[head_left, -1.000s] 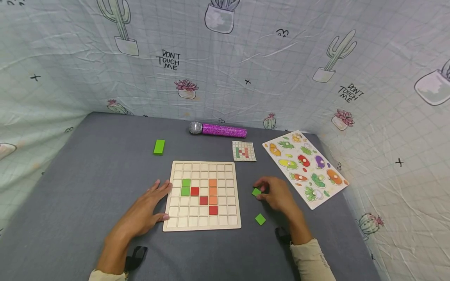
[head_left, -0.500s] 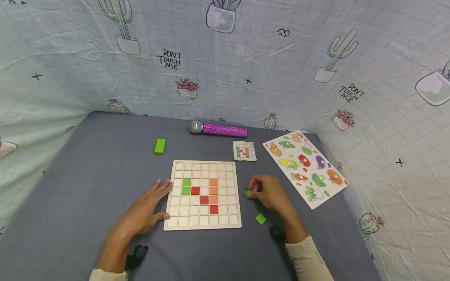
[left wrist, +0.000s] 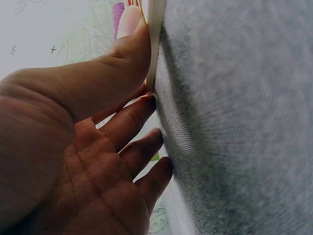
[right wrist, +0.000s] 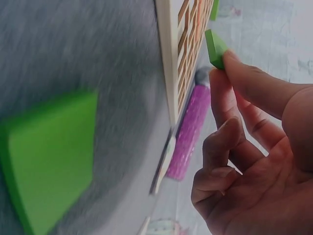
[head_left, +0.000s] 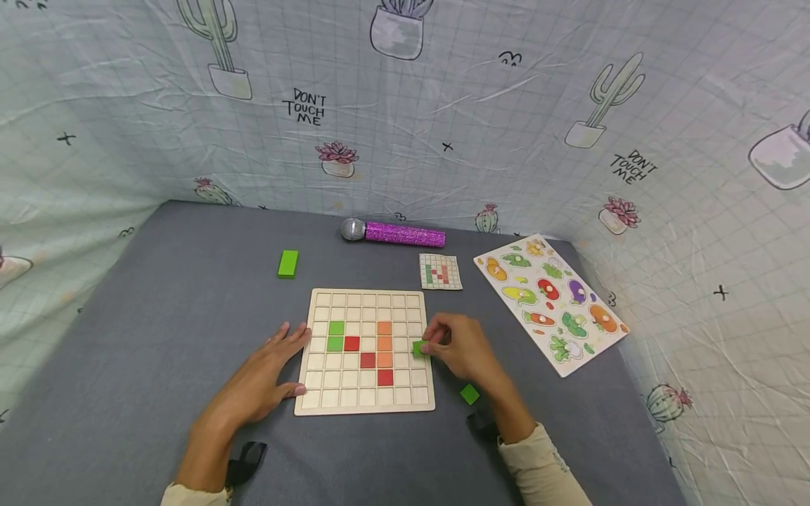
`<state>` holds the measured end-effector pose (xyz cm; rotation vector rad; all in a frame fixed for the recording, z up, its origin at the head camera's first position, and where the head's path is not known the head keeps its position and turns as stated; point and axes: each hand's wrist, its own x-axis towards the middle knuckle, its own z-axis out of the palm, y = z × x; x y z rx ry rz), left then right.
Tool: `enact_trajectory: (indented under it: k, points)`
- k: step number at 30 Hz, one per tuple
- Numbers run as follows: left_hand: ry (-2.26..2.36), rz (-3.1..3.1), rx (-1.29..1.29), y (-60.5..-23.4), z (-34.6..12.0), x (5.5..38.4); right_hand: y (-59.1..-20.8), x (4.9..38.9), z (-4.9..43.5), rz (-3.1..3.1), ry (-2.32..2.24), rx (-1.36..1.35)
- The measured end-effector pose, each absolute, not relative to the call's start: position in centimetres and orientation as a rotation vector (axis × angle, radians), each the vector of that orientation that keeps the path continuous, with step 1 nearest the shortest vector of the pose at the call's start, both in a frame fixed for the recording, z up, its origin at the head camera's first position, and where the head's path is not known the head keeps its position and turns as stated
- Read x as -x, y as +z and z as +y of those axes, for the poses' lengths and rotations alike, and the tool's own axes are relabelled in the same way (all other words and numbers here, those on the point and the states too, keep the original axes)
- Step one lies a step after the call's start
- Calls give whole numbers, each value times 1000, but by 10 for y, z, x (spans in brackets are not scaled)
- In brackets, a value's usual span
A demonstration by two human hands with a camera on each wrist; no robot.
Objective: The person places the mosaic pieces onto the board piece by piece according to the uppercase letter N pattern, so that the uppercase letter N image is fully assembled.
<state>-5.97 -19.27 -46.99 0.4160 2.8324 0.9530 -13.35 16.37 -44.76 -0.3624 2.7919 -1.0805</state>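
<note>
A pale wooden grid board lies on the grey table, with green, red and orange square tiles in some of its cells. My left hand rests at the board's left edge, fingers fairly straight, thumb and fingertips touching the rim. Between thumb and finger, my right hand pinches a green square tile, held above the board's right edge. Another green tile lies on the table below the right hand; it looms large in the right wrist view. Just beyond the board sits a small pattern card with a coloured grid.
A purple glitter microphone lies at the back. To the right is a vegetable puzzle board, set at an angle. A green rectangular block stands behind the board on the left. Cloth with cactus prints hangs around the table.
My right hand has carried the pinched green tile leftward, from the table beside the board to over its right edge. The left hand stays in place.
</note>
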Motion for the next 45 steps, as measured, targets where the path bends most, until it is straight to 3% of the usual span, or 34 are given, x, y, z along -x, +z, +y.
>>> enact_trajectory:
  k: [25,45]
  points:
    - [962,2836,-436,-471,-193,60,-443,119,88,2759,-1018,528]
    - [967,2837,-440,-473,-194,60,-446,121,30,2836,-846,484]
